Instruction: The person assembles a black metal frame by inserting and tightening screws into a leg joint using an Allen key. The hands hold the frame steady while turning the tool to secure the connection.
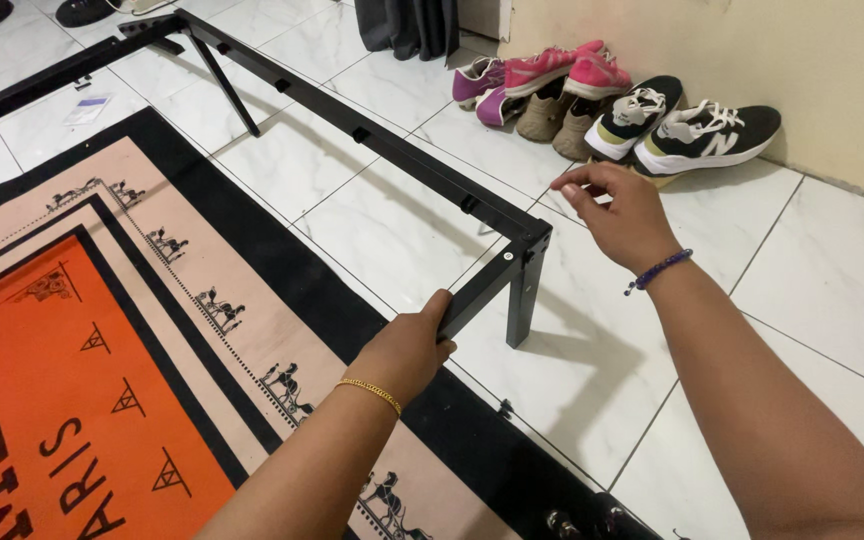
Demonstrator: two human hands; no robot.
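A black metal frame point(392, 150) of square tubing stands on short legs over the white tiled floor, its near corner point(530, 240) at the centre of the view. My left hand point(407, 345) grips the short front bar just left of that corner. My right hand point(620, 215) hovers a little to the right of the corner, fingers pinched together, touching nothing that I can see. A purple bead bracelet circles my right wrist and a gold chain my left.
An orange, beige and black patterned rug point(102, 340) covers the floor at left. Several shoes point(642, 115) line the cream wall at the back right. Small black fittings point(577, 520) lie at the rug's near edge. A dark curtain point(407, 25) hangs at the top.
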